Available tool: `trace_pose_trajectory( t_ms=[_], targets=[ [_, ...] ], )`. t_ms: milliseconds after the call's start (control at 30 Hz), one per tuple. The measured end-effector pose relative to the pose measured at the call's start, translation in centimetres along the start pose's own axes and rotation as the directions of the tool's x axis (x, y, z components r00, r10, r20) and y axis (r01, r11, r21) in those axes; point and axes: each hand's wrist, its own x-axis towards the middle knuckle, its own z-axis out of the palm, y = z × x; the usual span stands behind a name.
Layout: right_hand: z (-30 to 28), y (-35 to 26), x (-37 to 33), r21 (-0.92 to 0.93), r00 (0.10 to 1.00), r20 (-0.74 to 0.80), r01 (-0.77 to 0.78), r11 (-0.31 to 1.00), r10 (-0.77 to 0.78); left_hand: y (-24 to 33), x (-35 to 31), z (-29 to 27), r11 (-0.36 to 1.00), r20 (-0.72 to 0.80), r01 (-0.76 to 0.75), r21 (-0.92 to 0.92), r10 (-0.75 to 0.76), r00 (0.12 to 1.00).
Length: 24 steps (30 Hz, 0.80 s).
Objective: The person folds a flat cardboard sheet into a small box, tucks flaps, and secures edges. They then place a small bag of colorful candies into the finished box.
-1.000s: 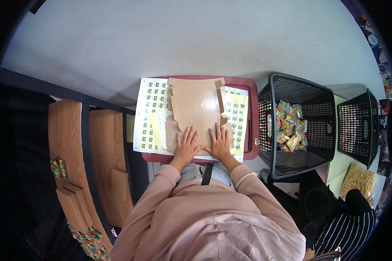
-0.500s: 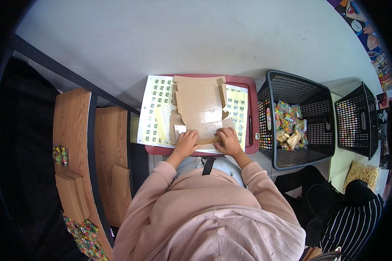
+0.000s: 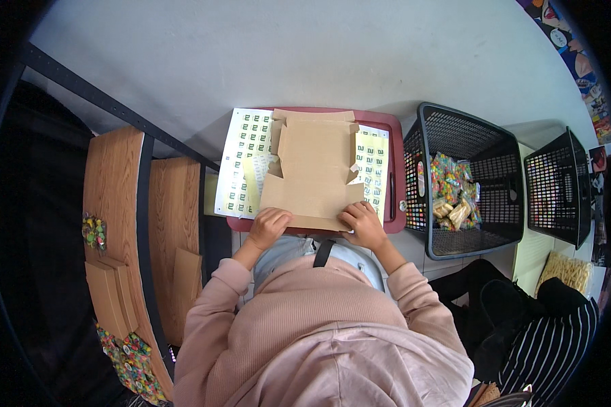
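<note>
A flat brown cardboard box blank (image 3: 319, 152), with creases and small side flaps, lies over sheets of printed stickers (image 3: 241, 156) on a dark red board (image 3: 395, 183). My left hand (image 3: 271, 227) has its fingers closed on the near left corner of the blank. Its near right corner is in the bent fingers of my right hand (image 3: 363, 224). Between the two hands the narrow near strip of the cardboard stands folded along its crease. Some of the side flaps are tilted up.
A dark pen (image 3: 392, 193) lies along the board's right side. Right of it stands a black plastic basket (image 3: 472, 247) of colourful candy bags, with a second basket (image 3: 557, 183) beyond. Wooden shelves (image 3: 115, 176) at left hold folded cardboard boxes (image 3: 105, 295) and more candy bags (image 3: 132, 366).
My hands have moved apart, the left one leftward and the right one slightly rightward, to the near corners. The near panel of the cardboard now lies more spread out, its shine gone.
</note>
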Motion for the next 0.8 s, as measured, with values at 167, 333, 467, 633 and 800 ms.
trace_pose_trajectory(
  t_ms=[167,333,467,633,800],
  targets=[
    [-0.9,-2.3,2.9,0.131,0.98,0.126,-0.173,0.976,0.157,0.0,-0.4,-1.0,0.995,0.011,-0.087,0.056,0.087,0.996],
    [3.5,2.8,5.9,0.109,0.759,-0.206,-0.609,0.786,0.617,-2.5,-1.9,-1.0,0.991,0.072,-0.072,0.114,0.064,0.995],
    [6.7,7.6,6.8,0.378,0.504,0.012,-0.802,0.463,0.863,-2.1,-2.8,0.3,0.979,0.086,-0.115,0.165,0.102,0.991],
    [7.7,11.0,7.8,0.339,0.415,0.083,-0.866,0.366,0.906,-0.7,-4.2,1.7,0.995,0.299,-0.024,0.092,-0.005,0.954],
    [8.1,11.8,7.9,0.614,0.468,0.234,-0.75,0.244,0.852,-0.4,-2.4,1.9,0.966,0.273,0.26,-0.002,-0.249,0.929]
  ],
)
